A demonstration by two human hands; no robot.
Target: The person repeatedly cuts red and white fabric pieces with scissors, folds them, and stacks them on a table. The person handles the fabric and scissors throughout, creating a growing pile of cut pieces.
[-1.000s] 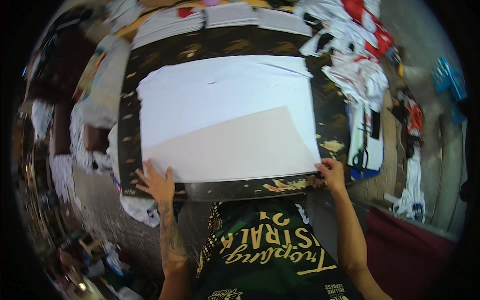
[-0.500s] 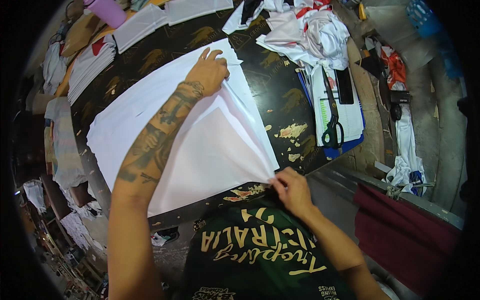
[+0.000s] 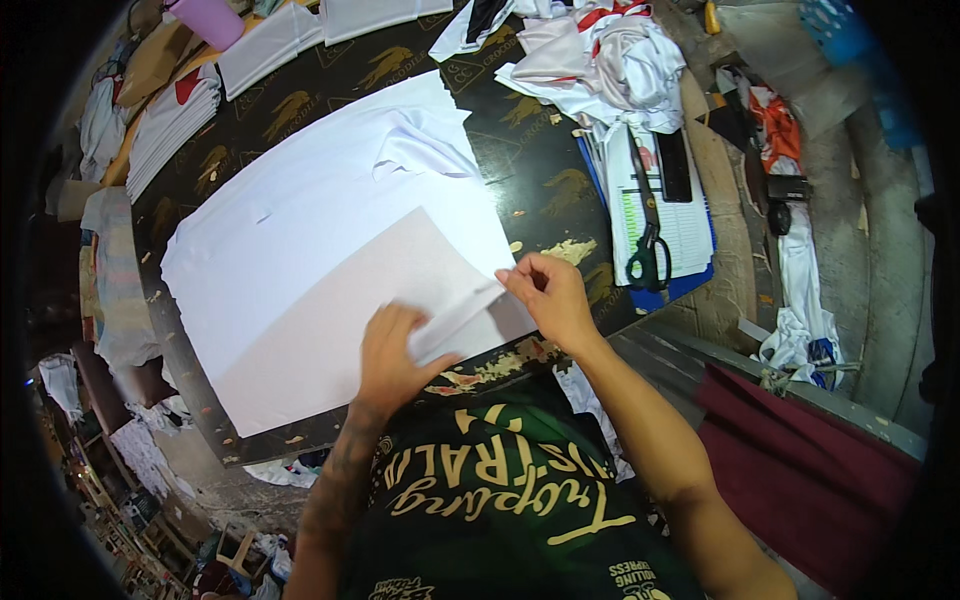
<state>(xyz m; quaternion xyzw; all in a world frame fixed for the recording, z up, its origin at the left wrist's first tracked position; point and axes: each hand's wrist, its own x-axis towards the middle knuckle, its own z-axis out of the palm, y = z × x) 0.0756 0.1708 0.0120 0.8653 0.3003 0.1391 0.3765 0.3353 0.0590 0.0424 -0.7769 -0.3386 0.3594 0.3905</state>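
Observation:
A broad white cloth (image 3: pixel 300 190) lies on the dark table, with a rumpled fold (image 3: pixel 425 150) near its far right corner. Over its near part is a paler, greyish-pink layer (image 3: pixel 330 315), which comes to a point toward the middle. My right hand (image 3: pixel 553 298) pinches the cloth's right edge between thumb and fingertips, raising it a little off the table. At the near edge, my left hand (image 3: pixel 392 352) is slightly blurred, its thumb spread from the fingers, on or just above the greyish layer. Beneath the raised edge, dark tabletop shows.
Black scissors (image 3: pixel 648 230) and a dark phone (image 3: pixel 676 168) lie on papers over a blue clipboard (image 3: pixel 690 285) at the right. Crumpled white and red garments (image 3: pixel 630 75) sit beyond. Folded white stacks (image 3: pixel 175 125) and a pink tumbler (image 3: pixel 208 22) line the far left edge.
My left hand has let go of the cloth's far corner and come to the near edge. My right hand, still pinching the edge, has moved away from me. The cloth has dropped flatter.

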